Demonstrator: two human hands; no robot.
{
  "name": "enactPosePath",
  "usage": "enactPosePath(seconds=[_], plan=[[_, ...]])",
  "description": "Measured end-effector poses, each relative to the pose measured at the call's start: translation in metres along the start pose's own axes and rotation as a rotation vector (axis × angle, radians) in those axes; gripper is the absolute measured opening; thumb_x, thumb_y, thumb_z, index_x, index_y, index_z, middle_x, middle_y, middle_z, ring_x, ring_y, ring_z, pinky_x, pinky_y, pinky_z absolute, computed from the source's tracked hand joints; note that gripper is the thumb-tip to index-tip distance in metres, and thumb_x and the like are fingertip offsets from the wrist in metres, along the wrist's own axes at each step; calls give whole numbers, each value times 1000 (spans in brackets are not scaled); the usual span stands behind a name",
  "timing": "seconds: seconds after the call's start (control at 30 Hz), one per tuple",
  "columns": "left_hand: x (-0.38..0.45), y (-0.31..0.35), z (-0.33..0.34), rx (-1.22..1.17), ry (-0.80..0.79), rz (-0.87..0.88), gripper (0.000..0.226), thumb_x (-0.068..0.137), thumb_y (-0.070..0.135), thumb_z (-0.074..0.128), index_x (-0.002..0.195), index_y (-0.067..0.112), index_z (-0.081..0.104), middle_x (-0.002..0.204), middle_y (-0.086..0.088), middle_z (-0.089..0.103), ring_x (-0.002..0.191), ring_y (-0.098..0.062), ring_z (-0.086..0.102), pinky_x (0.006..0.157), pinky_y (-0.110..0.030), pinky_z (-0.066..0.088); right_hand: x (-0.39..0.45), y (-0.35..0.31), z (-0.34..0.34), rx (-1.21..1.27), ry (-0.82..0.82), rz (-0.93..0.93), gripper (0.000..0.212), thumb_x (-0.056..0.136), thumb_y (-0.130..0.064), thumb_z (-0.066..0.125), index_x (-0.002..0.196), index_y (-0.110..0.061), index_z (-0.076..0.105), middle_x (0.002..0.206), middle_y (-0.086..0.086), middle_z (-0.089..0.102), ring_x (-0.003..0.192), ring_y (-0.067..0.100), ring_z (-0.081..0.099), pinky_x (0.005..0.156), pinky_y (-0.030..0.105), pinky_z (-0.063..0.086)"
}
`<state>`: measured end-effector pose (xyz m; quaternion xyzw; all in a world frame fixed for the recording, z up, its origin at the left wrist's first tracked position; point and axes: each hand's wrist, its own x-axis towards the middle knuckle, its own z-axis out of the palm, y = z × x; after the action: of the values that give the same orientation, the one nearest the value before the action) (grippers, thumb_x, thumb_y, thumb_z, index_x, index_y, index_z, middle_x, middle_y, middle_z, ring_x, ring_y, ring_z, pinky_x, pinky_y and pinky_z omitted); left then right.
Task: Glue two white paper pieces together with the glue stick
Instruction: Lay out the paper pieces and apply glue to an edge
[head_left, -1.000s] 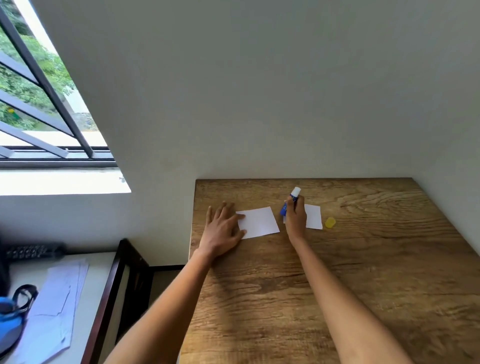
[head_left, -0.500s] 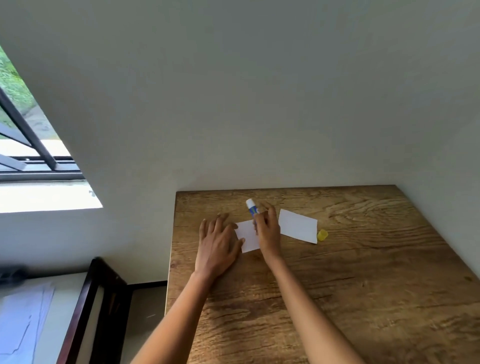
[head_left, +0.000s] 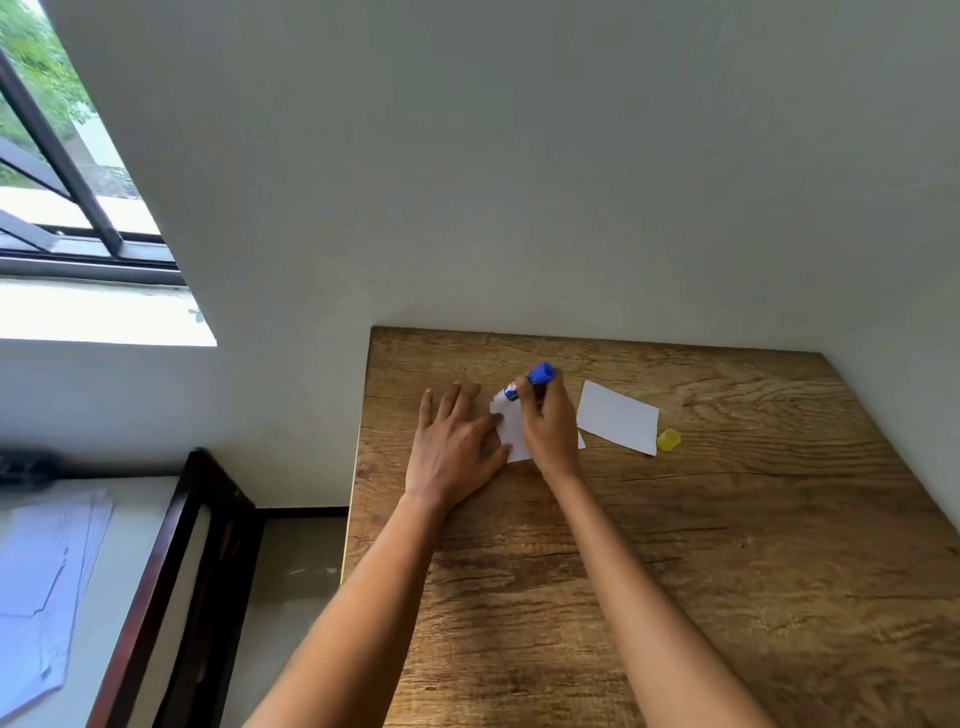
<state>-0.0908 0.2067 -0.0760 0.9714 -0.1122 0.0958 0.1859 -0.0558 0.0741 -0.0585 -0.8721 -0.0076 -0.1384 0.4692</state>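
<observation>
Pale grey walls meet in a corner behind the brown wood-grain table (head_left: 675, 571), with a barred window off to one side. Take the small yellow plastic cap (head_left: 668, 439) as the landmark: it sits on the table just beside the corner of the second white rectangular paper piece (head_left: 617, 417), which lies flat and untouched. Farther from the cap, past that sheet, lies the first white paper piece (head_left: 511, 434), mostly hidden under the two hands.

The left hand (head_left: 457, 447) is spread flat, fingers extended, holding nothing; its thumb and forefinger side rest on the edge of the first paper piece farthest from the cap, pinning it. The right hand (head_left: 550, 428) is curled closed around the blue-bodied glue stick with a white tip (head_left: 524, 387), which is tilted with its white end down at the far corner of that paper and its blue base pointing up and towards the cap. Whether the tip actually touches the paper I cannot tell.

Both sheets look thin, light and limp, so they should slide or buckle easily under a dragged tip; pinning with a flat palm close to the stroke seems the sound hold. The glue stick looks rigid and light, best gripped round its barrel, and once coated the paper will likely be tacky, so lifting the second piece by its dry edges seems wise.
</observation>
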Motion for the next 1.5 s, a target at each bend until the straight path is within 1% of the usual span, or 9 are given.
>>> enactPosePath(seconds=[0.1, 0.23, 0.43, 0.63, 0.8, 0.87, 1.1, 1.33, 1.5], plan=[[0, 0, -1, -2, 6, -1, 47, 83, 55, 46, 120, 30, 59, 148, -7, 37, 141, -25, 25, 116, -49, 8, 1, 2, 4, -175, -55, -62, 29, 94, -32, 50, 110, -8, 49, 76, -4, 53, 63, 10, 50, 49, 13, 30], [0, 0, 1, -1, 2, 0, 46, 83, 55, 47, 118, 30, 61, 147, -7, 39, 140, -26, 27, 116, -49, 9, 5, 0, 4, -209, -27, -48, 31, 94, -34, 50, 108, -6, 50, 75, -3, 53, 61, 12, 50, 46, 12, 30], [0, 0, -1, 11, 17, 0, 42, 82, 55, 48, 113, 32, 63, 142, -4, 44, 136, -24, 32, 115, -49, 12, 9, 0, 4, -275, -90, -41, 32, 94, -34, 49, 110, -7, 49, 80, -1, 54, 65, 14, 52, 48, 18, 32], [1, 1, -3, 22, 19, -8, 42, 81, 57, 47, 110, 32, 65, 139, -3, 47, 133, -23, 35, 116, -50, 14, 7, 1, 4, -320, -91, -81, 34, 94, -37, 49, 111, -7, 49, 88, 7, 63, 69, 19, 60, 47, 12, 28], [0, 1, -5, 14, 39, -6, 39, 79, 55, 52, 106, 31, 67, 133, -5, 52, 128, -25, 41, 115, -51, 17, 10, 0, -2, -360, -93, -85, 35, 94, -38, 48, 113, -8, 49, 89, 8, 65, 72, 24, 62, 56, 27, 40], [-1, 1, -5, 15, 38, -9, 39, 79, 55, 54, 106, 31, 68, 133, -5, 52, 128, -25, 41, 115, -52, 18, 12, 3, -8, -386, -89, -69, 35, 95, -38, 47, 113, -8, 49, 89, 8, 65, 74, 24, 62, 58, 28, 39], [-1, 2, -6, 17, 21, -16, 42, 80, 57, 51, 110, 32, 66, 134, -3, 50, 127, -24, 41, 116, -51, 14, 22, 15, -30, -408, -61, -6, 32, 95, -38, 46, 105, -8, 51, 82, 6, 60, 69, 16, 53, 60, 27, 36], [-1, 2, -7, 19, 28, -13, 41, 80, 57, 53, 108, 32, 67, 132, -4, 52, 126, -26, 42, 115, -52, 15, 29, 26, -43, -422, -4, 61, 33, 95, -35, 47, 108, -5, 52, 89, 12, 63, 79, 25, 59, 65, 33, 43], [0, 2, -8, 19, 25, -14, 42, 80, 57, 52, 109, 32, 67, 133, -4, 51, 126, -25, 42, 115, -51, 15, 24, 21, -41, -319, 68, 61, 30, 94, -34, 50, 100, -5, 54, 83, 9, 59, 74, 21, 55, 64, 28, 36]])
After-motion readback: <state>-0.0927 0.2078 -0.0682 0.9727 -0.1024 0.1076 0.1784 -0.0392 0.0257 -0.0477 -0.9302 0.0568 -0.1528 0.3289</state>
